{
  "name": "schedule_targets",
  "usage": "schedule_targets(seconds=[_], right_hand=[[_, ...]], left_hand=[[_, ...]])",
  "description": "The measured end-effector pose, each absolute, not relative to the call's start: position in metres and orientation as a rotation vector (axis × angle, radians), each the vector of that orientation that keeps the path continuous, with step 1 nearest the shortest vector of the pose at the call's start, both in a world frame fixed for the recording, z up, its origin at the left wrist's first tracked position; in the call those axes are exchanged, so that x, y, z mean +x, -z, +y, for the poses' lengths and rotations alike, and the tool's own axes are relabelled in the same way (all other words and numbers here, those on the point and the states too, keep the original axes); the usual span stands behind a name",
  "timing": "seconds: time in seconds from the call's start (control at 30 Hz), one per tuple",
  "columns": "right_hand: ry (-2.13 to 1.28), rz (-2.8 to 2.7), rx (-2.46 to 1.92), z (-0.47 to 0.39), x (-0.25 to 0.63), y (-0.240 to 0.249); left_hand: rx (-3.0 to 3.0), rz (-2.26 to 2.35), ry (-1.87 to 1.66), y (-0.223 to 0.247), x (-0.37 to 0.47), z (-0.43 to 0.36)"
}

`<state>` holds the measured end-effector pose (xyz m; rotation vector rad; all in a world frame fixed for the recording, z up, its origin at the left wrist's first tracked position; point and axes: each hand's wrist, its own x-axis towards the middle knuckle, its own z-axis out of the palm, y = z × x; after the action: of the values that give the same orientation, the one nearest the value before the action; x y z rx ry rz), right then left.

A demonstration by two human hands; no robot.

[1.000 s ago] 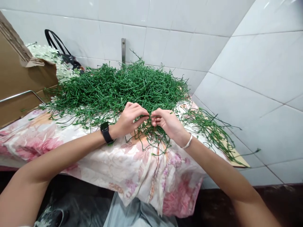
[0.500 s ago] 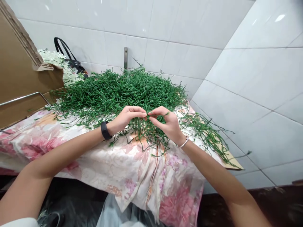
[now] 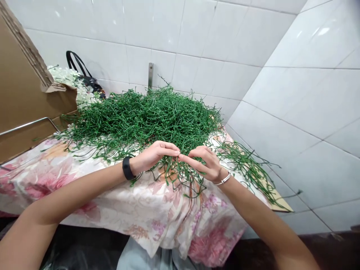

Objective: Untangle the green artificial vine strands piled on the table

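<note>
Green stems [image 3: 180, 170] are pinched between the fingertips of the left hand [image 3: 153, 155] and right hand [image 3: 205, 163] — just one sprig taken up, while the big heap [image 3: 146, 116] at twelve o'clock lies untouched.

Left hand [image 3: 153, 155], right hand [image 3: 204, 163]: fingertips pinched, meeting; forearms converging.

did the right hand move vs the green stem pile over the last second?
Barely. The right hand stays at the near edge of the green stem pile, fingertips meeting the left hand; most of the shift is the camera's.
</note>
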<state>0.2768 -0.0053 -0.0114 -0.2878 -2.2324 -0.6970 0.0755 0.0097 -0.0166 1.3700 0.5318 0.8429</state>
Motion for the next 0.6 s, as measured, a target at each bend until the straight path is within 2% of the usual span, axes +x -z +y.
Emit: schedule_targets(seconds=[0.37, 0.6], right_hand=[[0.879, -2.184, -0.307, 0.0004, 0.2767, 0.0123], [1.159, -2.205, -0.185, -0.0046, 0.2809, 0.0057]], left_hand=[[1.492, 0.55, -0.839, 0.0142, 0.0747, 0.0059], [1.594, 0.615, -0.936, 0.0103, 0.0763, 0.0019]])
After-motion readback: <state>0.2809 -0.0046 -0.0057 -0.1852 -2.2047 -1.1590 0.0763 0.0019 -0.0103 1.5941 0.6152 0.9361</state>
